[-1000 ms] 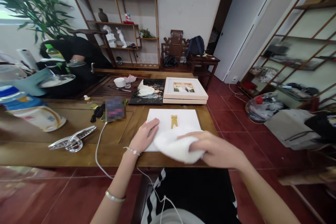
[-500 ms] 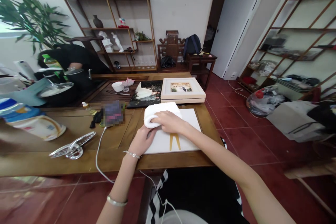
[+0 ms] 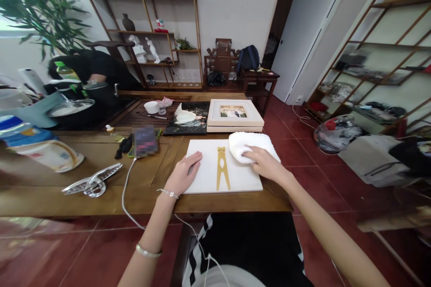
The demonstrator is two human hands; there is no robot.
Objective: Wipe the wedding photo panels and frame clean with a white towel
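Observation:
A white flat board (image 3: 205,179) with a gold stand piece (image 3: 222,169) down its middle lies face down on the wooden table (image 3: 101,197). My left hand (image 3: 184,175) rests flat on the board's left edge, fingers stretched out. My right hand (image 3: 266,164) presses a folded white cloth (image 3: 247,144) onto the board's far right corner, fingers closed over the cloth.
Behind the board lie a cream photo frame (image 3: 235,116) and a dark picture (image 3: 188,119). A phone (image 3: 145,141) with a white cable, a metal tool (image 3: 92,181) and a plastic tub (image 3: 43,152) sit to the left. Another person in black (image 3: 87,76) sits far left.
My right hand swept the cloth from the board's near edge to its far left, then across to the far right corner. The left hand stayed on the board's left edge.

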